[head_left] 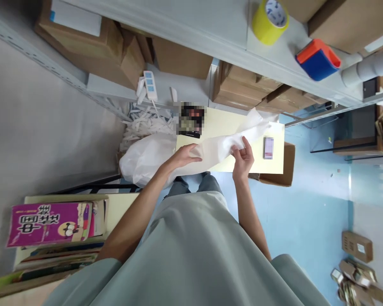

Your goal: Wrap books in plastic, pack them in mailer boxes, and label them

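Observation:
A long, thin, white translucent packing sheet (210,153) stretches across the front of a pale yellow table, with a bulky part (150,157) hanging off to the left. My left hand (182,157) curls loosely around the sheet, thumb and fingers on either side of a fold. At its right part, my right hand (243,160) pinches the sheet between thumb and fingers. The sheet's far end (257,119) lies crumpled toward the back of the table. Some of the sheet's near edge is hidden behind my hands.
On the table (230,117) lie a blurred dark item (191,121) and a phone-sized item (268,148). Overhead, a shelf (217,25) carries yellow tape (270,23) and an orange-blue holder (318,59). Books (51,223) are at left; an open carton (289,165) stands beneath the table's right end.

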Demonstrator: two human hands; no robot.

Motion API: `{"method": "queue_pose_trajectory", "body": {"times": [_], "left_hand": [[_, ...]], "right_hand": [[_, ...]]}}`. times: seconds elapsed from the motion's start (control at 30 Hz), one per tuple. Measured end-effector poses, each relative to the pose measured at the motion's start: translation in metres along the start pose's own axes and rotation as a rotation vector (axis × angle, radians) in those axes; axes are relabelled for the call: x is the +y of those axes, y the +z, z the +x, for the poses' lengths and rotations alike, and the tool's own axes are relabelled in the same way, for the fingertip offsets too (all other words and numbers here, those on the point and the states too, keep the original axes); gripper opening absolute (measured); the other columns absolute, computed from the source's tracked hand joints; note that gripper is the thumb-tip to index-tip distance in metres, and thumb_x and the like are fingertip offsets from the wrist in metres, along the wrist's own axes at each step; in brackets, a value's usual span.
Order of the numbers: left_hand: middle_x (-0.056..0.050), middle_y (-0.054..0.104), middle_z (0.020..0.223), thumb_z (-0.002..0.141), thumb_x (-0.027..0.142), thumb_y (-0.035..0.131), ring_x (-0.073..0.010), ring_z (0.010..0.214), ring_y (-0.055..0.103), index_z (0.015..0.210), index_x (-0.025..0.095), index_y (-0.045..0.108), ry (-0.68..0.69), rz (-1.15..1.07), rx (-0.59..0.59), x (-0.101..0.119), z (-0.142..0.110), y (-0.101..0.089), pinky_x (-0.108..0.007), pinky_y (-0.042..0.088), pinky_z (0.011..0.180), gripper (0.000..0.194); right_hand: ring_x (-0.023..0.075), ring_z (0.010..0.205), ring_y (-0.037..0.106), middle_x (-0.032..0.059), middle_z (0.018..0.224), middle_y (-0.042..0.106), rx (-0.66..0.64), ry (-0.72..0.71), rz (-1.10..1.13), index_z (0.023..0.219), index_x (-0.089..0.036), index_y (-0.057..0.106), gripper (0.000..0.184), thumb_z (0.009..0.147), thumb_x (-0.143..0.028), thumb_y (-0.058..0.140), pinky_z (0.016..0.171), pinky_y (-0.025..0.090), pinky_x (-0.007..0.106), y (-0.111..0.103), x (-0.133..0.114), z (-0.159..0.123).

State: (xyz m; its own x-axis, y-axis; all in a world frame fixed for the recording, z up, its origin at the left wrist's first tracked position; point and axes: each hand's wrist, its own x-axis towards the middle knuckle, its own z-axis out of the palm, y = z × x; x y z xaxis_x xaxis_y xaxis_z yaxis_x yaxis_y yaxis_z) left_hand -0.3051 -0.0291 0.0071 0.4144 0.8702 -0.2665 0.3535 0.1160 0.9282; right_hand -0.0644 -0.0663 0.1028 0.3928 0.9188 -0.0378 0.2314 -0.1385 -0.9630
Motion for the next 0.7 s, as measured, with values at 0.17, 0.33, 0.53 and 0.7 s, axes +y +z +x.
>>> {"method": "queue_pose_trajectory", "body": {"times": [0.17, 0.33, 0.53, 0.7], "left_hand": [[0.0, 0.069, 0.077, 0.088, 0.045, 0.072, -0.0204, 0.077, 0.063, 0.079, 0.021, 0.064, -0.022, 0.257, 0.051, 0.021, 0.031, 0.02, -0.029, 0.043, 0.072, 0.027], [-0.01, 0.077, 0.091, 0.093, 0.034, 0.069, -0.0294, 0.09, 0.07, 0.091, 0.021, 0.074, -0.04, 0.507, 0.102, 0.047, 0.063, 0.04, -0.035, 0.047, 0.08, 0.014], [-0.015, 0.078, 0.108, 0.095, 0.015, 0.058, -0.0346, 0.116, 0.066, 0.097, 0.02, 0.08, 0.124, 0.732, 0.035, 0.076, 0.098, 0.072, -0.048, 0.049, 0.106, 0.022], [-0.013, 0.076, 0.11, 0.093, 0.009, 0.054, -0.0319, 0.113, 0.067, 0.099, 0.023, 0.079, 0.14, 0.804, -0.01, 0.087, 0.115, 0.094, -0.046, 0.052, 0.105, 0.029]], "right_hand": [[0.0221, 0.108, 0.076, 0.0083, 0.113, 0.077, 0.13, 0.063, -0.053, 0.158, -0.019, 0.052, 0.074, 0.095, -0.056, 0.067, 0.096, 0.066, 0.041, -0.047, 0.034, 0.019], [0.0213, 0.094, 0.08, 0.0077, 0.111, 0.077, 0.005, 0.251, -0.153, 0.158, -0.016, 0.048, 0.079, 0.093, -0.057, 0.067, 0.083, 0.067, 0.036, -0.097, 0.087, 0.047], [0.0277, 0.09, 0.082, 0.0095, 0.091, 0.082, -0.353, 0.487, -0.7, 0.152, -0.012, 0.056, 0.062, 0.096, -0.034, 0.072, 0.096, 0.061, 0.044, -0.142, 0.11, 0.077], [0.0353, 0.138, 0.063, 0.0193, 0.148, 0.066, -0.43, 0.043, -0.724, 0.158, -0.022, 0.054, 0.073, 0.091, -0.029, 0.08, 0.115, 0.052, 0.052, -0.15, 0.106, 0.11]]}}
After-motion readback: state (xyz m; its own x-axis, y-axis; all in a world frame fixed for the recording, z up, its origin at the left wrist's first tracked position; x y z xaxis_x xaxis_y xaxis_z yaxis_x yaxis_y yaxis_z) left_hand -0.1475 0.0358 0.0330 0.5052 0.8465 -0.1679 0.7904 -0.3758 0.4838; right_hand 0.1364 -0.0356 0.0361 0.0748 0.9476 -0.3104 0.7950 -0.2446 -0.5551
